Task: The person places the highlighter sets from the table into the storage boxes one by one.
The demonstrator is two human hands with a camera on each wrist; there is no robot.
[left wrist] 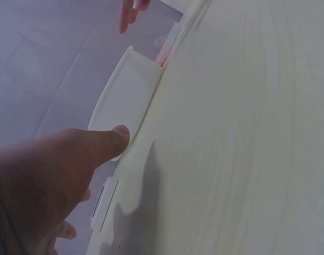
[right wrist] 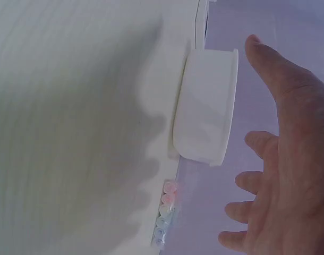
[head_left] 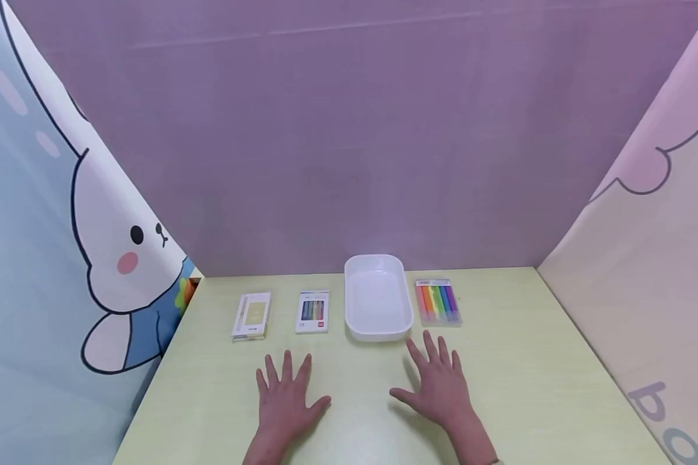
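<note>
Both hands are spread over the near part of the table, holding nothing. My left hand [head_left: 285, 399] has its fingers fanned out below a small white box with colored sticks pictured on it [head_left: 312, 312]. Left of that box lies a white box with a yellow panel [head_left: 252, 316]. My right hand [head_left: 439, 386] is spread too, its fingertips close to the near right corner of a white plastic tray [head_left: 378, 300]. A clear case of colored markers [head_left: 437, 302] lies just right of the tray. In the right wrist view, the hand's shadow falls on the tabletop.
The pale yellow-green table [head_left: 547, 387] ends at a purple cloth backdrop [head_left: 349, 142]. A blue curtain with a rabbit print [head_left: 122, 258] hangs along the left side, and a pink and cream curtain [head_left: 663, 258] along the right.
</note>
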